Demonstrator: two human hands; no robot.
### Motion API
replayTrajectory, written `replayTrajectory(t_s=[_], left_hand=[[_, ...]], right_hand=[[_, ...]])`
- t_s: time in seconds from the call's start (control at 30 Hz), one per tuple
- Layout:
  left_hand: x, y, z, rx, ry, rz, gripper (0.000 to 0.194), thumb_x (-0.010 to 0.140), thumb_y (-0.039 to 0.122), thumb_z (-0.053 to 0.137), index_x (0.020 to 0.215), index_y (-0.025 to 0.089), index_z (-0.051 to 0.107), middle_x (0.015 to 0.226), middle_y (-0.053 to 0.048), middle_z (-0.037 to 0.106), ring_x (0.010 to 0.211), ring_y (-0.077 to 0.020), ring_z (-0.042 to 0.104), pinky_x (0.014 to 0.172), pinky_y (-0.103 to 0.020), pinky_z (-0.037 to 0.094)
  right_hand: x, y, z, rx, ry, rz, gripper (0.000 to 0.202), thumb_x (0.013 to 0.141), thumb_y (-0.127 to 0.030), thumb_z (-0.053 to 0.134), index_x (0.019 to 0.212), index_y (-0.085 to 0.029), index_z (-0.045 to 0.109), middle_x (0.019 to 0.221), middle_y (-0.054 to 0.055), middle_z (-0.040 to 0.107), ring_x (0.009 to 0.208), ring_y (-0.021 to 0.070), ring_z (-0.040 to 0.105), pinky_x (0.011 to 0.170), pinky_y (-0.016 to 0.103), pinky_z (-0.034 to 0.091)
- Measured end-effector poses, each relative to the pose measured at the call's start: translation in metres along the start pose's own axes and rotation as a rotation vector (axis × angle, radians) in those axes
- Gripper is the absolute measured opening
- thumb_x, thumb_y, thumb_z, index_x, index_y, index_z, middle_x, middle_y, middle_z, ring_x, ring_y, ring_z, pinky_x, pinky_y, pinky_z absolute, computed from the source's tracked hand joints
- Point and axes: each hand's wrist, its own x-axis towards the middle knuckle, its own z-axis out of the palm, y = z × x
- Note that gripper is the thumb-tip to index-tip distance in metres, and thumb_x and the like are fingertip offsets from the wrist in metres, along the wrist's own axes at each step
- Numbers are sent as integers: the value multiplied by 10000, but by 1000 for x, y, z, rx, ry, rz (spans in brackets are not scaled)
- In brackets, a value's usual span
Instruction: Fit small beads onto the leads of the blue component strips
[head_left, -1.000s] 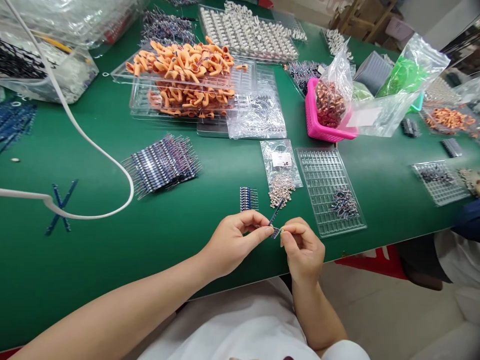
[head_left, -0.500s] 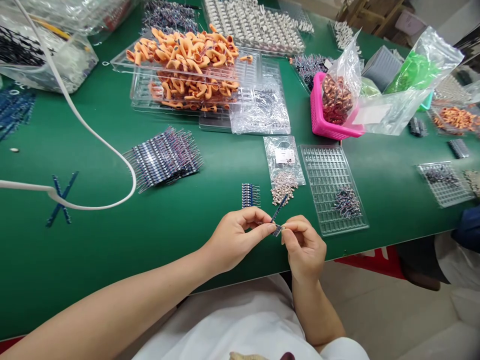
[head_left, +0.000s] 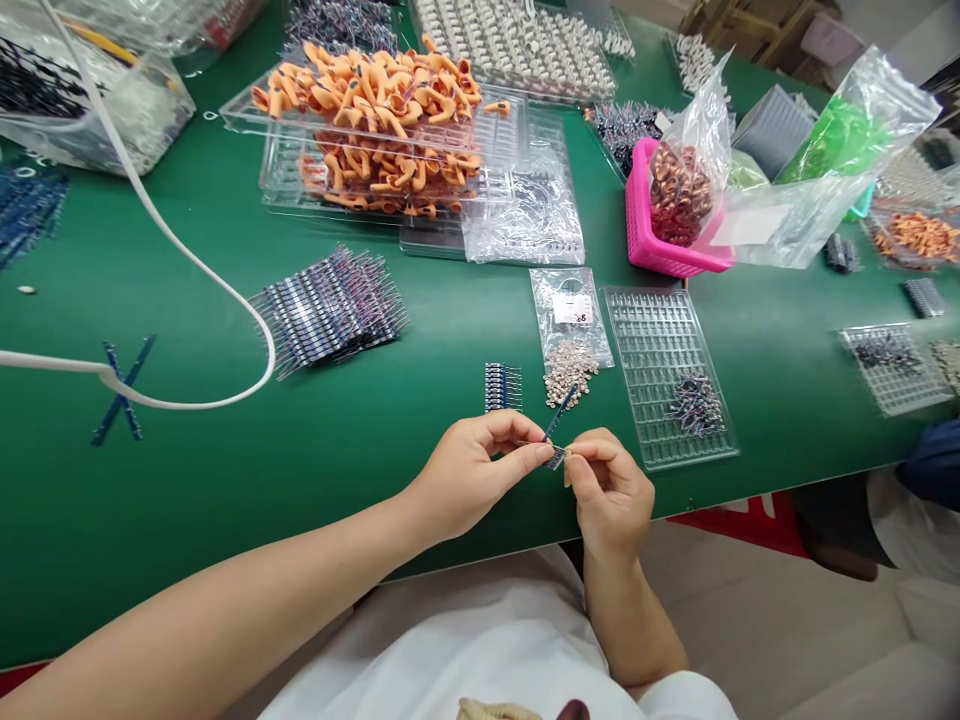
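Note:
Between thumb and fingers, my left hand (head_left: pixel 480 470) pinches a narrow dark-blue strip with small parts and thin wires (head_left: pixel 559 415). Its upper end points away from me, and its lower part lies between both hands. My right hand (head_left: pixel 611 490) is closed at the strip's wire ends; thumb and forefinger pinch something too small to name. Just beyond the hands lie a pile of small pale round pieces (head_left: pixel 570 372), spilling from a labelled clear bag (head_left: pixel 566 290), and a short row of blue strips with wires (head_left: pixel 502 387).
Right of my hands lies a clear ribbed tray (head_left: pixel 645 390) with a heap of wired parts (head_left: pixel 697 403). A pink basket (head_left: pixel 679 260) holds bagged copper-coloured pieces. Orange hooked pieces (head_left: pixel 375 100) fill stacked trays. At left are wired strips (head_left: pixel 334 305) and a white cable (head_left: pixel 187 255).
The view has shifted very slightly. Both hands keep nearly the same place and grip, with the strip still between them.

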Motion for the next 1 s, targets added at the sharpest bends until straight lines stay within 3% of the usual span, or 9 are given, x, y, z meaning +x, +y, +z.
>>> replayTrajectory(t_s=[0.3,0.7,1.0], left_hand=[[1,-2,-1,23,13,10,148,798,310,746,791,174,688,784,-24,708,772,-170,643,762,-290,517],[-1,2,-1,72,-14,-42,180,791,335,731,779,163,680,755,-28,687,716,-160,611,699,-286,500],[-1,3,-3,110,-37,-38,195,804,354,719,758,169,679,718,-16,676,673,-147,582,647,-263,470]], right_hand=[[0,1,-1,26,-17,23,67,892,-238,681,829,-213,686,759,9,609,634,132,557,537,263,456],[11,2,-11,290,-252,249,164,873,-326,712,788,-194,665,725,-13,560,536,93,506,465,228,402],[14,1,-10,283,-289,246,251,858,-414,721,770,-194,639,692,-25,521,496,88,479,424,220,408]])
